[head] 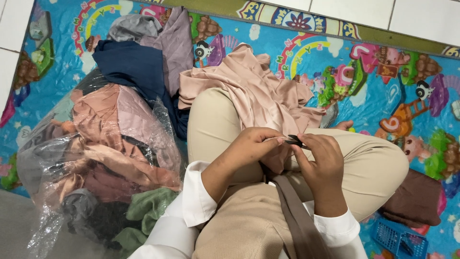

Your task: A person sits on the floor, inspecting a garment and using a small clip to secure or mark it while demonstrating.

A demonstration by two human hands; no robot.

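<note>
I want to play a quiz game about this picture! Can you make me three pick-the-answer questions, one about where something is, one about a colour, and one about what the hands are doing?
1. Where is the clear plastic bag of clothes?
A. Beside the person's left knee
B. On the person's lap
C. Inside the blue basket

2. What colour is the folded cloth next to the small basket?
A. Yellow
B. Brown
C. White

3. What are the left hand and right hand doing?
A. Resting flat on the mat
B. Together pinching a small dark thing
C. Lifting the bag

Answers:
1 A, the bag lies on the mat on the person's left side.
2 B, the cloth is dark brown.
3 B, both hands meet over the lap around a small dark thing; what it is, I cannot tell.
</note>
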